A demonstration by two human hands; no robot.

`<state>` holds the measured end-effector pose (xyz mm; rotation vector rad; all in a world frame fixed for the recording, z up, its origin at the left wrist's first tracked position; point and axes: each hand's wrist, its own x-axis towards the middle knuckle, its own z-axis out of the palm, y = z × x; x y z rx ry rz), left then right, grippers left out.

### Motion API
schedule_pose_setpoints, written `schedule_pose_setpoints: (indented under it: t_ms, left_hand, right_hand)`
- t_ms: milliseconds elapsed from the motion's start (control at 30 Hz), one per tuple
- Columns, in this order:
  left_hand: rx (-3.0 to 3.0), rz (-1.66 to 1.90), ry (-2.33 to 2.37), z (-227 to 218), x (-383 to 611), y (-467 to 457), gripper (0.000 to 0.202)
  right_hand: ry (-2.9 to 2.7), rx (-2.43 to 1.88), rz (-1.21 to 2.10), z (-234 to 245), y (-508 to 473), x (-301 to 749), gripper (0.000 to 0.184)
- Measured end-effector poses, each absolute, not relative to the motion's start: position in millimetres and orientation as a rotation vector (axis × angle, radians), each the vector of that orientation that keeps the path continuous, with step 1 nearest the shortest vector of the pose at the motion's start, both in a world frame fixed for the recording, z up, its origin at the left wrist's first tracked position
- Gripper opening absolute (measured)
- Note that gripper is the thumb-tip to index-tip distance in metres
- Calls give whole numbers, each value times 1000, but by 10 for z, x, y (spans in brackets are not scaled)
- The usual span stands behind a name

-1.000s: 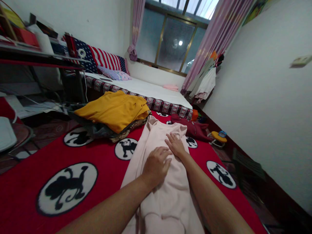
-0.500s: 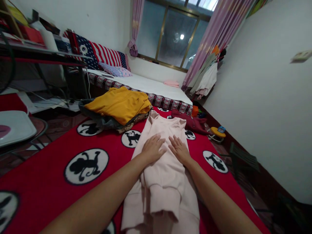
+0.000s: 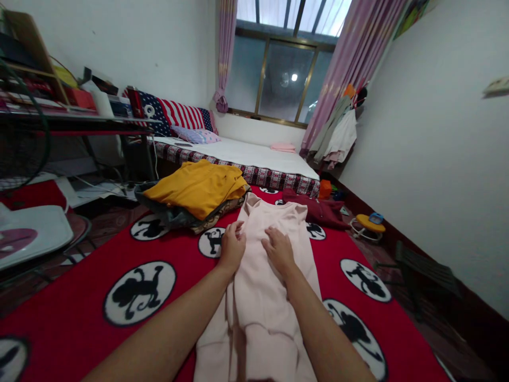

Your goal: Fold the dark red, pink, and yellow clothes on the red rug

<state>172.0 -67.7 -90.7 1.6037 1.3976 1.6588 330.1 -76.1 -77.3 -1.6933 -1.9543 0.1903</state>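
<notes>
A pale pink sweatshirt (image 3: 262,297) lies lengthwise on the red blanket (image 3: 79,305), its neckline away from me and its ribbed hem and a cuff toward me. The sides look folded inward. My left hand (image 3: 233,248) is over the garment's left edge, fingers loosely curved and apart, holding nothing. Nearer the middle of the chest, my right hand (image 3: 280,249) hovers over or lightly touches the fabric with bent, separated fingers. Whether the fingertips press the cloth I cannot tell.
Beyond the sweatshirt on the left is a pile of clothes with a yellow garment (image 3: 199,185) on top. A dark red garment (image 3: 318,209) lies at the far right. A white-topped bed (image 3: 238,151) stands behind, a desk (image 3: 79,116) at left, a folding stool (image 3: 425,265) at right.
My hands, which lay flat on the sweatshirt, have lifted a little with fingers bending. The left has shifted outward to the garment's edge. The view has tilted up slightly.
</notes>
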Motion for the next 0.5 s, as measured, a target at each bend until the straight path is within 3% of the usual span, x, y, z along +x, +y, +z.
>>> schedule_pose_setpoints:
  t_ms: [167, 333, 500]
  left_hand:
    - [1729, 1597, 1428, -903, 1813, -369, 43]
    - [1879, 1230, 1648, -671, 1969, 13, 52]
    - [1871, 1053, 1754, -541, 2105, 273, 42]
  right_hand:
    - [-1904, -1609, 225, -795, -761, 3361, 34]
    - [-1876, -1569, 222, -791, -754, 3370, 33]
    - [-1861, -1535, 224, -807, -750, 3380, 32]
